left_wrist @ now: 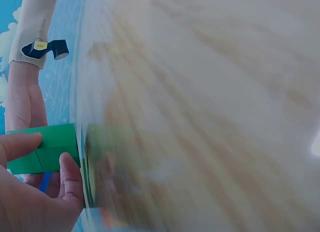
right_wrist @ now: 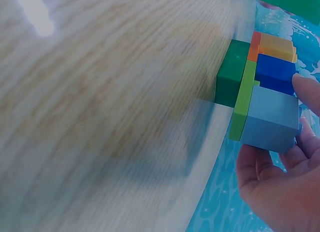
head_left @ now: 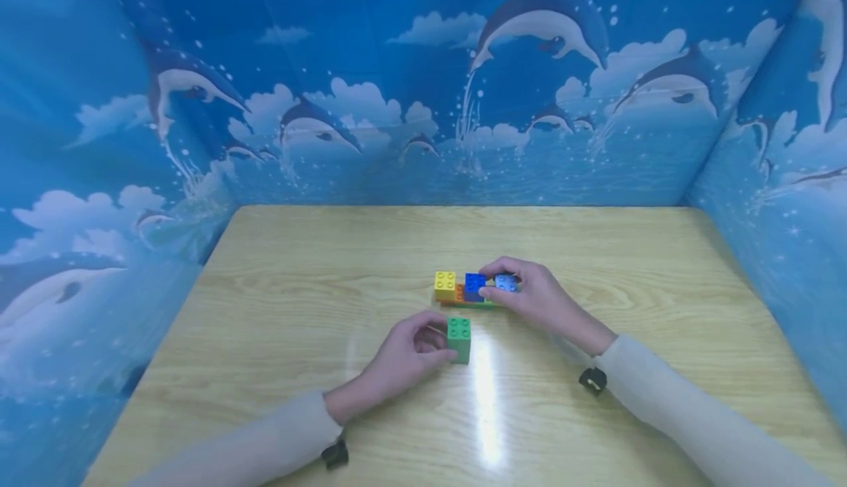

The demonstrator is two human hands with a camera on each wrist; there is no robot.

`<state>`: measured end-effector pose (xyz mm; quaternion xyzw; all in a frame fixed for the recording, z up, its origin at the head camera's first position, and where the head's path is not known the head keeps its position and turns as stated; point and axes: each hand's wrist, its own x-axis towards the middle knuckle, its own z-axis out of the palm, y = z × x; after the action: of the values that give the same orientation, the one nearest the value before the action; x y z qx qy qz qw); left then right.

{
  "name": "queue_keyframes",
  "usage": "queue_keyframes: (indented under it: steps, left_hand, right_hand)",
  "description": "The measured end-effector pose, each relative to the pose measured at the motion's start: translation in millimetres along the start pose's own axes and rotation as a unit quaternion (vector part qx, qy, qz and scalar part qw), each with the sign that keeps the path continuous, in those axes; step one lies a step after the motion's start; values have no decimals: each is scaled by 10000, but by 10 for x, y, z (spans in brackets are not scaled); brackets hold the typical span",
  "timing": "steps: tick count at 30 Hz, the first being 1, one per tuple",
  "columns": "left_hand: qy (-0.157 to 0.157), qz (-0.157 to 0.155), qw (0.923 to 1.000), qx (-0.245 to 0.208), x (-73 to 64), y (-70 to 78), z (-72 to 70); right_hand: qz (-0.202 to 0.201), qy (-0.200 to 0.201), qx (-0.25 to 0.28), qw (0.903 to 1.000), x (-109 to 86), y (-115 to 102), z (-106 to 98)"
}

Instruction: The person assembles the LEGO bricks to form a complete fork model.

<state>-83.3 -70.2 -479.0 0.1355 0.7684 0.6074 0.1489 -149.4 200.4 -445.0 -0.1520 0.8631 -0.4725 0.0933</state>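
My left hand (head_left: 410, 351) holds a stack of two green toy bricks (head_left: 459, 340) between thumb and fingers, upright at the table surface. Whether the stack touches the table I cannot tell. Beyond it, my right hand (head_left: 529, 294) pinches a dark blue brick (head_left: 473, 288) on a low brick build. At the build's left end sits a yellow brick (head_left: 445, 285), and a light blue brick (right_wrist: 272, 119) is at its right end. Beneath them, the right wrist view shows an orange piece (right_wrist: 253, 46), a lime green piece (right_wrist: 243, 101) and a dark green brick (right_wrist: 233, 74) at the bottom.
The wood-grain table (head_left: 298, 266) extends around both hands, with a bright reflection in front of the build. Blue dolphin-printed walls (head_left: 397, 163) border the table at the back and sides. Each sleeve has a small black device (head_left: 592, 379) at the cuff.
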Motion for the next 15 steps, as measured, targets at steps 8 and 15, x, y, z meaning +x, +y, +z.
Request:
queue_keyframes:
  steps: [8, 15]
  left_hand:
    - [-6, 49, 9999, 105, 106, 17, 118]
    - [-60, -1, 10000, 71, 153, 47, 169]
  right_hand:
    - [-48, 34, 24, 10000, -2, 12, 3]
    - [-65, 40, 4, 10000, 7, 26, 2]
